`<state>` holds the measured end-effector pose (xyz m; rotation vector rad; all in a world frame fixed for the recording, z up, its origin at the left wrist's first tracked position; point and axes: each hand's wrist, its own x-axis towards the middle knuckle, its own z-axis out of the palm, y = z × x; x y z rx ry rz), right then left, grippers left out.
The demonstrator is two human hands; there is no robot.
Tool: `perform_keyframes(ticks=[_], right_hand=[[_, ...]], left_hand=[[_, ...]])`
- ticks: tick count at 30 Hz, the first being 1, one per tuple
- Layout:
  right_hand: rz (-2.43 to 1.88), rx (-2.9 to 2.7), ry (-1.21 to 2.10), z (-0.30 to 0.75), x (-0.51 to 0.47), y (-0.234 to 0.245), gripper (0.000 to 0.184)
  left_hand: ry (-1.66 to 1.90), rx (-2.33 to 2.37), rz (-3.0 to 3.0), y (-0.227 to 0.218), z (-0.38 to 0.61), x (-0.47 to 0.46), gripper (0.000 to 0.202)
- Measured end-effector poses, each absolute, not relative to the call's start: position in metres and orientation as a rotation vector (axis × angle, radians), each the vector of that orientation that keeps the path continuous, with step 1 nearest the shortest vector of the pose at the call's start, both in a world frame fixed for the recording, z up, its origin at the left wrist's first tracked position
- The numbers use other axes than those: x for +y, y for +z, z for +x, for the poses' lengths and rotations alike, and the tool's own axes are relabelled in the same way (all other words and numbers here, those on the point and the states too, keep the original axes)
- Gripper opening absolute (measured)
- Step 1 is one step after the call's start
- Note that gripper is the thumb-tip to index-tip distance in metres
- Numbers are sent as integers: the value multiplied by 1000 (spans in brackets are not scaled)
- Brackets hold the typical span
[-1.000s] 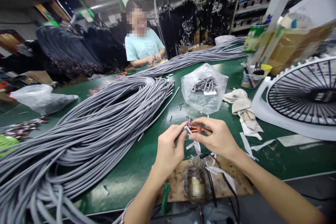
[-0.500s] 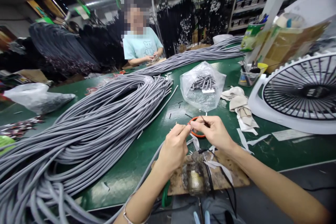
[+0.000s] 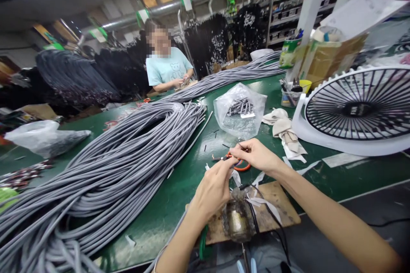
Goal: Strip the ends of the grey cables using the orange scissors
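My left hand (image 3: pixel 214 184) is closed, its fingertips pinched together in front of me. A grey cable (image 3: pixel 175 229) runs up beneath my left forearm into this hand; its end is hidden by my fingers. My right hand (image 3: pixel 258 156) pinches at the left fingertips, and a thin dark bit shows at its fingers, too small to name. Under both hands, orange-handled scissors (image 3: pixel 244 167) lie on the green table (image 3: pixel 188 175). Just below stands a grimy metal pot-like device (image 3: pixel 237 221) on a wooden board (image 3: pixel 282 209), with black leads beside it.
A large coil of grey cables (image 3: pixel 128 149) covers the left side. Ahead sits an open plastic bag (image 3: pixel 240 108) of short dark pieces. Cloth scraps (image 3: pixel 283 126) and a white fan (image 3: pixel 352 111) stand to the right. Across the table a person (image 3: pixel 169 68) works with both hands.
The view has shifted slightly right and up. My hands stay together at the fingertips, with the right hand a little higher over the scissors, whose blades now show more.
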<state>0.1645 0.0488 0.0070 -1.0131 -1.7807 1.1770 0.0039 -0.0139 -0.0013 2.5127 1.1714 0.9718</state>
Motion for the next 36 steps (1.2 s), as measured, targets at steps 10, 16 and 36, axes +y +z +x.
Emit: perform_keyframes(ticks=[10, 16, 36], right_hand=[[-1452, -2425, 168, 189, 39, -20, 21], [-1360, -2554, 198, 148, 69, -20, 13], [-738, -2301, 637, 169, 46, 11, 26]], left_hand=[[1361, 1162, 2224, 7, -11, -12, 30], [1655, 1109, 2036, 6, -14, -13, 21], [1694, 955, 2155, 6, -10, -16, 24]])
